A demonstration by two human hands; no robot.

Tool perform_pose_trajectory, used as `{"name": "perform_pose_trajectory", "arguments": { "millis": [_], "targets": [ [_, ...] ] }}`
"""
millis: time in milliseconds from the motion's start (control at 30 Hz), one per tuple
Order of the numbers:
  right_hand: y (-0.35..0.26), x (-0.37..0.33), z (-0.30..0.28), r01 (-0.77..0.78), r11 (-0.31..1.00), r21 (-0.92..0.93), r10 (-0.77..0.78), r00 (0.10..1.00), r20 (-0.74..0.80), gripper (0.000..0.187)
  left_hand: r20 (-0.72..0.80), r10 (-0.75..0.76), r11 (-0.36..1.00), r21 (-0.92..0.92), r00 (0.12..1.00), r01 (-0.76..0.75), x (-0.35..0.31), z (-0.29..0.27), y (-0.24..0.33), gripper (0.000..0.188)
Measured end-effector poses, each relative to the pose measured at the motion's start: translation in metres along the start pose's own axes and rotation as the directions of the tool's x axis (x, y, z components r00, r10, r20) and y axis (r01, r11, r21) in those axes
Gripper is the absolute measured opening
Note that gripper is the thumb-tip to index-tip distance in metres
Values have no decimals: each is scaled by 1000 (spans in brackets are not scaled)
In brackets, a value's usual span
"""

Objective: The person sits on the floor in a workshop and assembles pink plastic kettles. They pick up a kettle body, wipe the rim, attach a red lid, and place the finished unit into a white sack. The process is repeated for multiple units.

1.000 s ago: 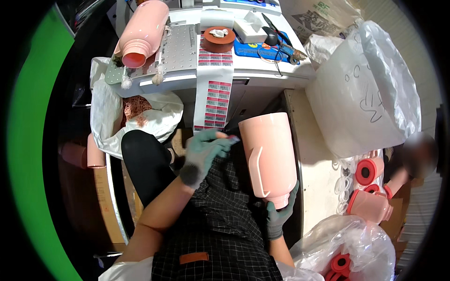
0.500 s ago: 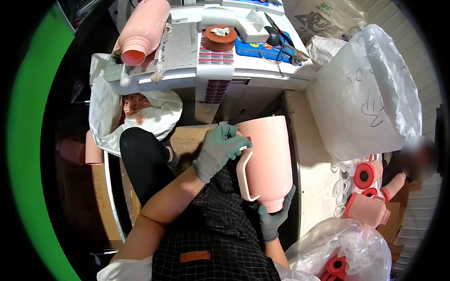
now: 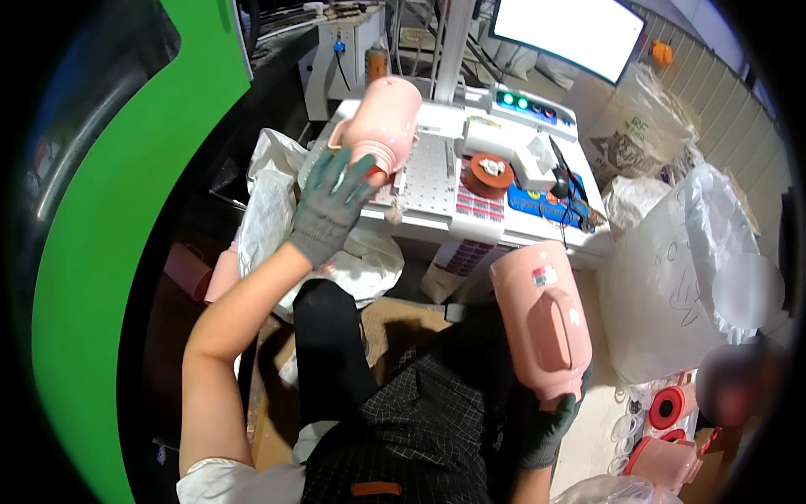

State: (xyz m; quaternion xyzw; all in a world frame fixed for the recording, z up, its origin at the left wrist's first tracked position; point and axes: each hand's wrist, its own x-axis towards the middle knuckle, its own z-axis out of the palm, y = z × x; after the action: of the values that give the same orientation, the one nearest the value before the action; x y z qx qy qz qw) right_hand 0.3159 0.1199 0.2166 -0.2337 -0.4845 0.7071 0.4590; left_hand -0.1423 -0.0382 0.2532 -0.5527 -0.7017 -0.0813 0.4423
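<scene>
Ahead of us stretches a white counter (image 3: 525,231). Our right hand (image 3: 550,427) grips the neck of an upturned pink jug (image 3: 531,328) in front of it, a small red-and-white label (image 3: 544,275) stuck on its side. Our left hand (image 3: 326,210) is open, fingers spread across the neck of a second pink jug (image 3: 384,116) lying over a perforated plate (image 3: 432,172) on the counter; whether it touches, we cannot tell. Farther right are a reddish-brown roll (image 3: 489,178) and a blue mat (image 3: 527,202); beside the counter stands a big white sack (image 3: 659,294).

Ribbed pale wall (image 3: 703,82), possibly metal; white worktable (image 3: 537,227); bright monitor (image 3: 571,34).
</scene>
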Motion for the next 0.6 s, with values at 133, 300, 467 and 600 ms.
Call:
{"name": "perform_pose_trajectory", "arguments": {
  "millis": [133,300,467,600],
  "targets": [
    [16,43,56,136,985,-104,-132,990,39,74,160,227,974,-45,961,-223,17,43,-41,48],
    [22,93,88,410,886,-217,-399,912,96,86,-106,83,973,-206,991,-104,26,-49,-7,55],
    [43,127,177,552,763,-336,-427,821,379,97,-64,-366,753,-607,929,254,-58,-156,67,71],
    [89,142,275,719,378,-584,-398,695,598,97,454,-434,268,-760,778,592,-86,-173,109,76]
  ]
}}
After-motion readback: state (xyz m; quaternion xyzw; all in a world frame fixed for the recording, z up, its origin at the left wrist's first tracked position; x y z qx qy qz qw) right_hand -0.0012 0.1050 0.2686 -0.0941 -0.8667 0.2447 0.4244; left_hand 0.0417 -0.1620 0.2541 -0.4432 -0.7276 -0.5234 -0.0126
